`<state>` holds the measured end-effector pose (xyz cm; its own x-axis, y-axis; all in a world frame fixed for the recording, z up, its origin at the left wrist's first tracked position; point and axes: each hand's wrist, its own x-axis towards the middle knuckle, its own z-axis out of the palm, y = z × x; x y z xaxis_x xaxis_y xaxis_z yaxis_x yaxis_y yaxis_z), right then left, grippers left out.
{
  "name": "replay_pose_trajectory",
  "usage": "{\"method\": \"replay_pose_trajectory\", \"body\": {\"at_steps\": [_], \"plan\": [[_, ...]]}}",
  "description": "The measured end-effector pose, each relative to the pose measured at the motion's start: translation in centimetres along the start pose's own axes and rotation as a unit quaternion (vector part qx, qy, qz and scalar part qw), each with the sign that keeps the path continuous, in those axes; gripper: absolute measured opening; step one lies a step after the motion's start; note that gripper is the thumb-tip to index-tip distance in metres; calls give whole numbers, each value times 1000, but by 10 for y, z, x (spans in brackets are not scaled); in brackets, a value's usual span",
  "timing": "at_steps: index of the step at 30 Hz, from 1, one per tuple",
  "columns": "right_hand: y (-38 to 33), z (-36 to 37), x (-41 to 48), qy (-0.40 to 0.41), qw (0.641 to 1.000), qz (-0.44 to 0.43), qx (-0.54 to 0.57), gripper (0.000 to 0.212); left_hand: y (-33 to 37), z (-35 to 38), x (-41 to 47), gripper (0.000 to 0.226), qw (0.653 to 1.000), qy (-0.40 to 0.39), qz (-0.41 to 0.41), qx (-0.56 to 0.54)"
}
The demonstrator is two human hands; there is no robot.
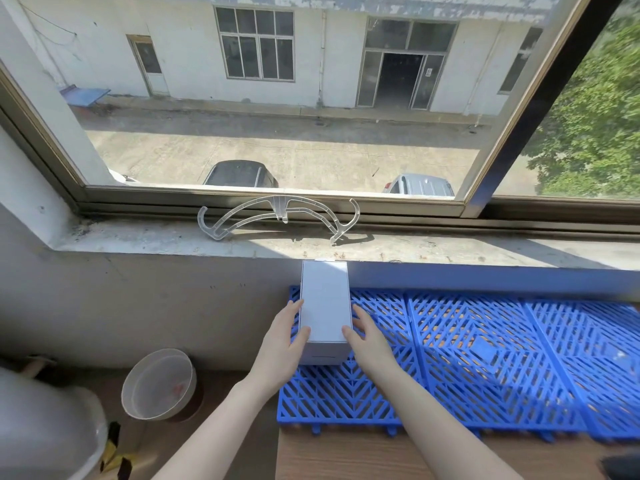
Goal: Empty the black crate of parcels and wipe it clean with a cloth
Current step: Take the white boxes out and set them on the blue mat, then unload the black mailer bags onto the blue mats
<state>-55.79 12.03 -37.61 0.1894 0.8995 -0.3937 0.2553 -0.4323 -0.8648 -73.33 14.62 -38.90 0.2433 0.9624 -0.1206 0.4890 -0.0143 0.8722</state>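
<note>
White parcel [325, 306] is lying on the blue slatted mat [485, 355], long axis running away toward the sill (crate out of view). Left hand [282, 341] and right hand [367, 341] are clasping its near end from opposite sides.

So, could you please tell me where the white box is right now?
The white box sits at the left end of the blue grid mat, just below the windowsill, held between the left hand and right hand.
</note>
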Motion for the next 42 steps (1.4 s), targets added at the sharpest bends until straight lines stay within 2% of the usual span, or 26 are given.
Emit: {"method": "replay_pose_trajectory", "body": {"at_steps": [7,11,15,20,23,27,36,42], "plan": [[-15,-32,-26,8,1000,-22,-8,51,36,-3,-17,41,991,127,40,1],[-20,-76,-52,29,998,-56,-29,42,81,22,-26,32,985,147,85,-10],[-12,-145,-90,73,992,-96,-39,33,140,80,-41,28,983,118,139,-24],[20,-267,-150,172,975,-137,-43,24,219,193,-75,30,978,44,195,-55],[49,-342,-189,229,964,-129,-28,21,262,265,-105,28,974,-5,214,-70],[89,-424,-241,267,958,-106,-23,21,307,344,-139,28,965,-62,241,-80],[163,-545,-279,298,953,-33,-41,23,387,465,-155,29,943,-146,290,-72],[189,-580,-260,251,966,8,-69,25,402,512,-137,36,940,-178,289,-28]]}}
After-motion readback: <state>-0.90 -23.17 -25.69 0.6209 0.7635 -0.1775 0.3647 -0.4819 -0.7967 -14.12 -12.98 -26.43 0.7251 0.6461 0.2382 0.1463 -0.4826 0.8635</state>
